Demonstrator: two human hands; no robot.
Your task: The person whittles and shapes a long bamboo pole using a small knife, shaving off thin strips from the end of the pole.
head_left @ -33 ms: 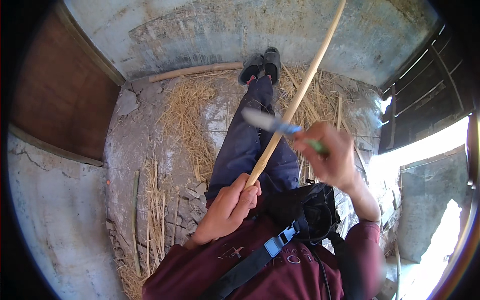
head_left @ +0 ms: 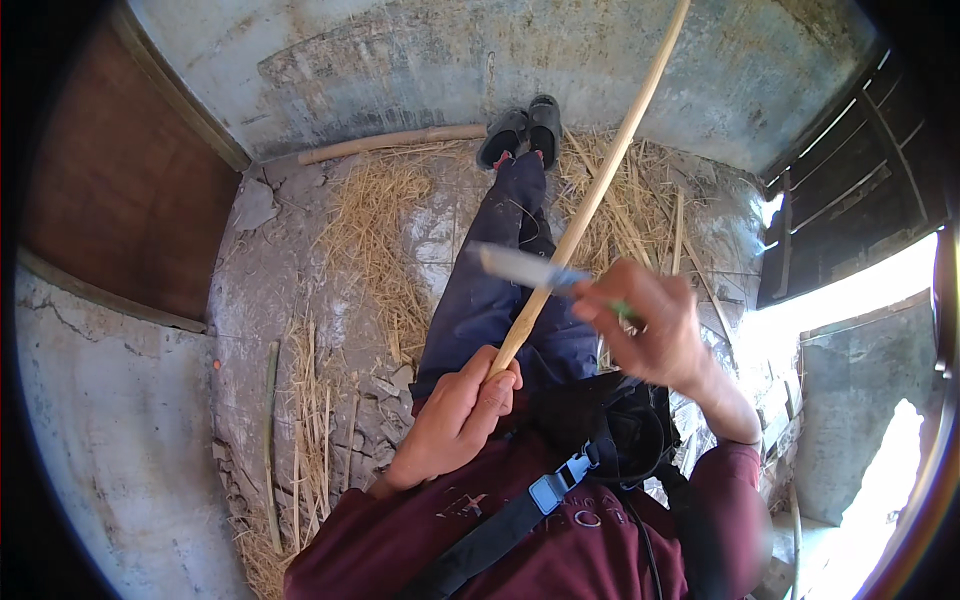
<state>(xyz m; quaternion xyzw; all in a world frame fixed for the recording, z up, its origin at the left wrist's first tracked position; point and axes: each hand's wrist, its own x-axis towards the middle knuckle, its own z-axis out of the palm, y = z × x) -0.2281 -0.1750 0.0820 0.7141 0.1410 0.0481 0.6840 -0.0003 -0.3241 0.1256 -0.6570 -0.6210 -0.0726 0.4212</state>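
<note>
A long, pale peeled wooden pole [head_left: 596,200] slants up and to the right, from my lap past the upper edge of the view. Its near end is wrapped in the fingers of my left hand [head_left: 455,420]. My right hand [head_left: 648,325] is closed round the blue and green handle of a knife [head_left: 515,266]. The knife crosses the pole a little beyond my left hand, its blade pointing left and smeared by motion. Whether the edge touches the wood I cannot tell.
Straw-like shavings [head_left: 375,230] lie on the floor both sides of my outstretched legs [head_left: 480,270]. A thick stick [head_left: 395,142] rests along the far wall, and a greenish stick [head_left: 271,440] lies at left. A black pouch [head_left: 610,420] sits at my waist.
My right hand and the knife have moved slightly down along the pole toward my left hand. The left hand and the pole have stayed in place.
</note>
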